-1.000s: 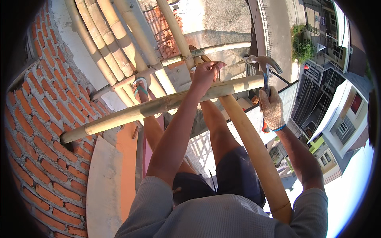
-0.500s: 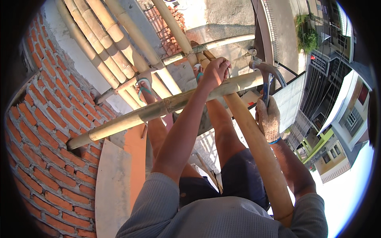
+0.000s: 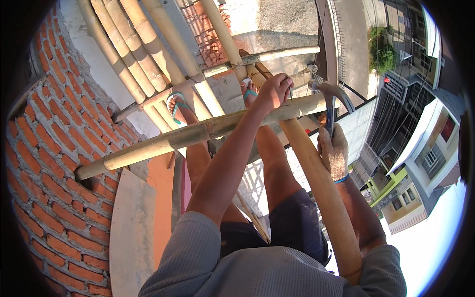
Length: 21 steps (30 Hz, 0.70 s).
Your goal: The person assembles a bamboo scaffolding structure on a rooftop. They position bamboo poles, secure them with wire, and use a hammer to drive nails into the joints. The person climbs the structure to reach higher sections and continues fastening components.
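Note:
My bare left hand (image 3: 275,94) is closed in a pinch above a horizontal bamboo pole (image 3: 161,143). A thin dark nail (image 3: 291,93) shows below its fingertips, close to the pole's upper side. My right hand (image 3: 334,152), in a knitted work glove, grips the handle of a claw hammer (image 3: 331,94). The hammer's metal head is raised near the pole's right end. A second bamboo pole (image 3: 321,188) slants from beneath the horizontal one toward my right shoulder, between my arms.
The horizontal pole's left end sits in a hole in a brick wall (image 3: 54,198). My sandalled feet stand on bamboo poles (image 3: 131,44) at a height. A grey board (image 3: 131,218) leans by the wall. Houses (image 3: 410,193) and overhead wires lie to the right.
The view has shifted slightly. The hammer has dipped a little, its head still off the pole. My left hand keeps its pinch near where the poles cross.

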{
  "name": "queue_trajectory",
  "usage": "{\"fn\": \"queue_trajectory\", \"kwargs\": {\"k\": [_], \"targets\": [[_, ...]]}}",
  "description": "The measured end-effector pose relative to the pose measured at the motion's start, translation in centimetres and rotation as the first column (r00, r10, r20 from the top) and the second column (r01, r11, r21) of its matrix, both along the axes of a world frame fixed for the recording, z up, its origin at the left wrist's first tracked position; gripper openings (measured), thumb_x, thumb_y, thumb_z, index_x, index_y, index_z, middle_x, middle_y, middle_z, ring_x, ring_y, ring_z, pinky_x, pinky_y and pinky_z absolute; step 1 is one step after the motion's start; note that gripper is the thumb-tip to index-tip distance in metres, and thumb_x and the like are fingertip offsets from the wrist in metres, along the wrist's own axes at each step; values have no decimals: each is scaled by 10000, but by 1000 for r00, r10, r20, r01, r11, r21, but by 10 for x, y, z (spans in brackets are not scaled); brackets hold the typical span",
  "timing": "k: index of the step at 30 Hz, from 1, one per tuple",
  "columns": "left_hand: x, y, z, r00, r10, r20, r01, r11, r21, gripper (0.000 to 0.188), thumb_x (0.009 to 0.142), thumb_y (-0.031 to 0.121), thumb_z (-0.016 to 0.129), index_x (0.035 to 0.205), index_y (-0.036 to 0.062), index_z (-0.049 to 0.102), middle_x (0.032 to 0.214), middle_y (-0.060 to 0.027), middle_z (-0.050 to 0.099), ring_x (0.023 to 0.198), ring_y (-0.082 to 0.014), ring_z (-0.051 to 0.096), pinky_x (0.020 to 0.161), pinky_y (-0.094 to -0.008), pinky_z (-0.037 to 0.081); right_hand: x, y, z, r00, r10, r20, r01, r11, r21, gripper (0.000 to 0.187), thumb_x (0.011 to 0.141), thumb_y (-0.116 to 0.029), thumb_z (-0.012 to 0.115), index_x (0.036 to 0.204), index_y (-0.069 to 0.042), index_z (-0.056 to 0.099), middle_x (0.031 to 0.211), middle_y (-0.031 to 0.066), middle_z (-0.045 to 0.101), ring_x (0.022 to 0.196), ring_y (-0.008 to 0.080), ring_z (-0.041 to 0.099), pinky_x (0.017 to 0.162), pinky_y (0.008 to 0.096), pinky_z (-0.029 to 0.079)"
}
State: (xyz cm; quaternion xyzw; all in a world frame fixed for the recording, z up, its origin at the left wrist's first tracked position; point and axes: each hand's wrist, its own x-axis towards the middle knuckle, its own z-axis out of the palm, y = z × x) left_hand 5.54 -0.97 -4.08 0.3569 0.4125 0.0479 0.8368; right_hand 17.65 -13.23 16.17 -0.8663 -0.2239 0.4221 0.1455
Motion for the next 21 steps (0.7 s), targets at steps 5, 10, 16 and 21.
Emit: {"fn": "queue_trajectory", "kwargs": {"k": [5, 10, 16, 21], "targets": [[0, -1, -1, 999, -11, 30, 12, 1000, -16, 324, 1120, 273, 491, 979, 23, 641, 714, -1, 566, 604, -84, 538, 586, -267, 472, 0, -4, -6, 999, -27, -42, 30, 997, 70, 272, 1062, -287, 632, 1125, -22, 625, 749, -23, 543, 592, 50, 475, 521, 240, 388], [-3, 1, 0, 997, -26, 75, 31, 997, -65, 324, 1118, 276, 498, 990, 18, 645, 736, -1, 583, 629, -92, 546, 617, -278, 491, 0, -1, -3, 1000, 15, 11, -15, 1000, -2, 225, 1060, -250, 604, 1059, -25, 610, 729, 30, 546, 607, 116, 522, 570, 319, 441], [-3, -2, -5, 996, -46, 75, 50, 997, -52, 325, 1113, 279, 507, 985, 18, 653, 768, -2, 594, 684, -98, 552, 643, -293, 502, -3, 2, 2, 1000, 7, -8, -8, 999, -37, 232, 1075, -261, 597, 1015, -38, 610, 694, 35, 529, 605, 124, 501, 570, 333, 433], [3, -6, -14, 990, -132, 41, 128, 989, 71, 297, 1093, 265, 544, 1019, 26, 703, 812, -10, 635, 742, -99, 569, 685, -295, 510, -1, 19, 9, 995, 98, -11, -98, 995, -26, 245, 1086, -275, 581, 1046, -35, 612, 687, 30, 541, 610, 112, 504, 565, 319, 428]]}}
